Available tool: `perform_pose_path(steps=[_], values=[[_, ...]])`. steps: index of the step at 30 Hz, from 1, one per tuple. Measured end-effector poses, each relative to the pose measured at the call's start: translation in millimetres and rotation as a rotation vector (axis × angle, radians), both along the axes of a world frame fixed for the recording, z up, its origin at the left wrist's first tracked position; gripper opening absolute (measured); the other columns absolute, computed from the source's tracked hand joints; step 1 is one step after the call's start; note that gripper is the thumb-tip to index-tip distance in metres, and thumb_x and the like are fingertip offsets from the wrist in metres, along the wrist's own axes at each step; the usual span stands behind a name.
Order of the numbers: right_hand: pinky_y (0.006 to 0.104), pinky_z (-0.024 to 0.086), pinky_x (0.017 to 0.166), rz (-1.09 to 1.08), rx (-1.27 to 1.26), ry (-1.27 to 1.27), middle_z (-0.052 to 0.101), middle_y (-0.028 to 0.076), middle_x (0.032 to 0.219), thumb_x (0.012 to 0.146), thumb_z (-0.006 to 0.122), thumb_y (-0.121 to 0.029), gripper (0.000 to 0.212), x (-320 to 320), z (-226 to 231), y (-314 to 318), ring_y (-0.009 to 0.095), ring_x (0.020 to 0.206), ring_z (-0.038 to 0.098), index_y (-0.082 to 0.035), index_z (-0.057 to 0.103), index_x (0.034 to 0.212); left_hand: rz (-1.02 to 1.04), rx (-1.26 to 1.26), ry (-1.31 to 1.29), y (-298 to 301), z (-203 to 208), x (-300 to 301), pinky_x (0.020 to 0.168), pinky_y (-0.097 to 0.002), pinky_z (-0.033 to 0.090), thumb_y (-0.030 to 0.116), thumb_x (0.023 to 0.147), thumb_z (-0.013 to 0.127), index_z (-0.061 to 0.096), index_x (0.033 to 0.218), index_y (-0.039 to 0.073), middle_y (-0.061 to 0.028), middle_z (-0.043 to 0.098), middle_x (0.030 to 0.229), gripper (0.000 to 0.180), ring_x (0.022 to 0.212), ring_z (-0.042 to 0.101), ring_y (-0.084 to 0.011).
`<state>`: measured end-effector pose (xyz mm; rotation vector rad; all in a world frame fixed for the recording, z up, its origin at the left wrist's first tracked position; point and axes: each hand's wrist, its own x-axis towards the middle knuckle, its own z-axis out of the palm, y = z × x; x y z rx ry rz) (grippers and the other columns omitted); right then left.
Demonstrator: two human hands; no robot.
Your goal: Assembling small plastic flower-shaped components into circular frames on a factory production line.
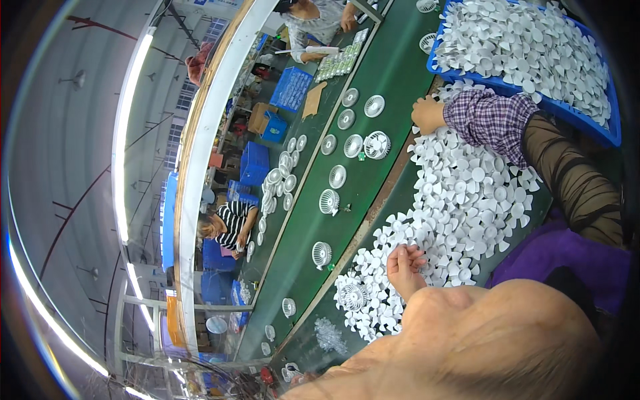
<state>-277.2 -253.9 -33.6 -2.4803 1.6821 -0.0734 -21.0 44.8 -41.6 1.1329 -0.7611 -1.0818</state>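
Hands: two; left hand [404,270] loosely curled, right hand [427,115] bent; grip cannot tell
Fan blades [460,193]: uncountable
Blade-filled crate [557,107]: one

The right arm [543,143] is stretched out, covered by a brown, dark-striped sleeve [570,183] and, toward the wrist, by a checked cuff [490,120]. Just beyond the cuff, the right hand [428,115] is turned with its fingers curled under, their tips hidden. Well apart from it, the left hand [404,270] is held bare, fingers half-bent; its forearm is largely hidden from view.
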Motion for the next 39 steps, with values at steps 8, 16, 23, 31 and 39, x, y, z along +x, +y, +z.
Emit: perform_pose_path(steps=[8, 16, 23, 31, 39], values=[[0.0508, 0.044, 0.078, 0.097, -0.126, -0.344, 0.064, 0.02, 0.092, 0.063, 0.066, -0.028, 0.033, 18, 20, 15, 0.037, 0.093, 0.06, 0.0, 0.068, 0.081, 0.051, 0.028, -0.076, 23, 23, 6, 0.05, -0.027, 0.052, 0.012, 0.092, 0.057, 0.058, 0.097, 0.0, -0.0134, 0.065, 0.083, 0.013, 0.064, 0.064, -0.0187], [0.0457, 0.047, 0.061, 0.476, 0.138, -0.029, 0.061, 0.02, 0.072, 0.056, 0.066, -0.022, 0.032, 16, 76, 79, 0.036, 0.068, 0.06, 0.002, 0.063, 0.076, 0.02, 0.136, -0.449, 18, 96, 56, 0.053, -0.0261, 0.049, 0.012, 0.09, 0.058, 0.058, 0.095, -0.002, -0.0133, 0.066, 0.089, 0.014, 0.068, 0.064, -0.0179], [0.0404, 0.049, 0.073, 0.57, 0.083, 0.099, 0.058, 0.016, 0.092, 0.058, 0.068, -0.022, 0.028, 11, 37, 92, 0.031, 0.091, 0.057, -0.002, 0.069, 0.077, 0.101, 0.343, -0.316, -137, 54, 164, 0.067, -0.0332, 0.054, 0.023, 0.089, 0.06, 0.055, 0.113, -0.001, -0.0164, 0.064, 0.107, 0.034, 0.087, 0.065, -0.0224], [0.0393, 0.044, 0.085, 0.596, 0.035, 0.159, 0.06, 0.016, 0.098, 0.06, 0.069, -0.021, 0.024, 8, 24, 103, 0.03, 0.1, 0.055, -0.004, 0.071, 0.077, 0.351, 0.446, -0.251, -279, -14, 172, 0.057, -0.0382, 0.054, 0.028, 0.084, 0.065, 0.057, 0.105, -0.004, -0.0147, 0.057, 0.088, 0.039, 0.071, 0.056, -0.0241], [0.039, 0.041, 0.085, 0.629, 0.094, 0.2, 0.064, 0.013, 0.085, 0.062, 0.068, -0.023, 0.024, 3, 41, 109, 0.028, 0.09, 0.059, -0.004, 0.07, 0.076, 0.221, 0.517, -0.146, -325, -28, 160, 0.061, -0.0429, 0.059, -0.002, 0.075, 0.053, 0.058, 0.09, -0.005, -0.0132, 0.059, 0.084, 0.017, 0.073, 0.06, -0.0257]])
